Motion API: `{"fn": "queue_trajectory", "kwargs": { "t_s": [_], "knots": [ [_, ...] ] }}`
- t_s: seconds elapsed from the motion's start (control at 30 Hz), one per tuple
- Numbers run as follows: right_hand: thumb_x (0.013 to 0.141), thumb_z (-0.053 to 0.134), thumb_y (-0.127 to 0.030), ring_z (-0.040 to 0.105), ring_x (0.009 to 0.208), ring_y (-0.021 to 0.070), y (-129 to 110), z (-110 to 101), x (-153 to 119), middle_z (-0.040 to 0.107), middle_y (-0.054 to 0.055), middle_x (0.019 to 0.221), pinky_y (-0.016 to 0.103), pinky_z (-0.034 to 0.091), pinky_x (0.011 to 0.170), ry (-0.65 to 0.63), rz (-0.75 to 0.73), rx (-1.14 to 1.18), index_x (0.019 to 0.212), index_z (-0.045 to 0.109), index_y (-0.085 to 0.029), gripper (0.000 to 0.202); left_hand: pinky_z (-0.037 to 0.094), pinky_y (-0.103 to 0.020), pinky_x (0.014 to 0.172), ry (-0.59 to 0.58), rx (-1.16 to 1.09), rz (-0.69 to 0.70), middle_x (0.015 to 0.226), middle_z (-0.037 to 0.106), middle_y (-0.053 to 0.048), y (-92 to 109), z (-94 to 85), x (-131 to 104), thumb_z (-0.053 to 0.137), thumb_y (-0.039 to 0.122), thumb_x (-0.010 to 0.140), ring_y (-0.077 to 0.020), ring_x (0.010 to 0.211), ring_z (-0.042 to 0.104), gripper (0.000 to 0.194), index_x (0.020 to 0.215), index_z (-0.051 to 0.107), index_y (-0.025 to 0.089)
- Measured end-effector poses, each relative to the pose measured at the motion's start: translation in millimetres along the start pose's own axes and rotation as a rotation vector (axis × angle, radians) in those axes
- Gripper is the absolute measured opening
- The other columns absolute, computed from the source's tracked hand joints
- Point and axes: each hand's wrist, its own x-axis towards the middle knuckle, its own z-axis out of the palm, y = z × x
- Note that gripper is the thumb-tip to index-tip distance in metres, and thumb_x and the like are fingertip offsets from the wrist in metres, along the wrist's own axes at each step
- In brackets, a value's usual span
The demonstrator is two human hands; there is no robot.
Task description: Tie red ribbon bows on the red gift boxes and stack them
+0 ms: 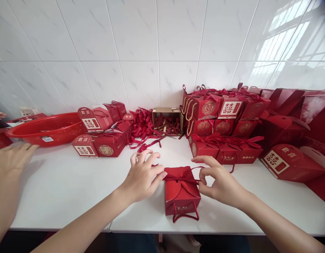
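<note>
On the smooth white bench (141, 214) stands a squarish red card box (182, 201), its curved flaps (187, 188) meeting on top and a twisted cord (186, 219) looping down one side. A satiny ribbon (179, 179) is tied across it. The left hand (143, 174) pinches one end between thumb and forefinger, other fingers spread; the right hand (221, 181) pinches the opposite end, fingers curved. Behind, crinkled loose ribbons (141, 123) heap beside a stiff brown carton (166, 111).

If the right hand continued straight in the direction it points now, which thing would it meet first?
Beyond the ribbon it pinches, the right hand would probably meet the box first, near its top edge. Depth is unclear, so the hand might instead pass just above.
</note>
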Motion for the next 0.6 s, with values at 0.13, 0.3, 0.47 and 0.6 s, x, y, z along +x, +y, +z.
{"fn": "queue_trajectory", "kwargs": {
  "t_s": [0.13,0.3,0.47,0.6],
  "knots": [
    [0.068,0.060,-0.012,0.045,0.123,0.0311,2,2,-5,0.052,0.005,0.130,0.049,0.038,0.099,-0.006,0.029,0.000,0.056,0.049,-0.019,0.017,0.025,-0.053,0.086,0.003,0.060,0.001,0.112,0.057,-0.009,0,2.7,-6,0.043,0.026,0.091,-0.0331,0.110,0.041,0.026,0.076,0.065,0.022],
    [0.074,0.057,-0.013,0.045,0.126,0.0276,15,-1,-13,0.047,0.007,0.134,0.044,0.038,0.102,-0.099,-0.061,0.243,0.068,0.051,-0.020,0.012,0.031,-0.050,0.089,-0.095,-0.210,-0.096,0.114,0.055,-0.007,7,1.9,-10,0.037,0.025,0.094,-0.0301,0.114,0.040,0.026,0.078,0.057,0.021],
    [0.057,0.081,-0.025,0.020,0.141,0.0311,28,21,-22,0.015,0.013,0.151,0.046,0.026,0.111,-0.233,-0.149,0.478,0.135,0.029,-0.029,0.094,0.042,-0.037,0.089,-0.247,-0.569,-0.126,0.110,0.056,-0.007,16,6.4,-10,0.039,0.031,0.094,-0.0225,0.109,0.049,0.015,0.088,0.049,0.022],
    [0.060,0.081,-0.024,0.035,0.133,0.0273,29,36,-26,0.034,0.010,0.139,0.042,0.032,0.109,-0.093,-0.173,0.454,0.136,0.029,-0.031,0.092,0.043,-0.036,0.092,-0.206,-0.686,-0.182,0.122,0.051,-0.009,17,15.9,-15,0.042,0.033,0.094,-0.0231,0.115,0.049,0.016,0.107,0.044,0.024]
  ]
}}
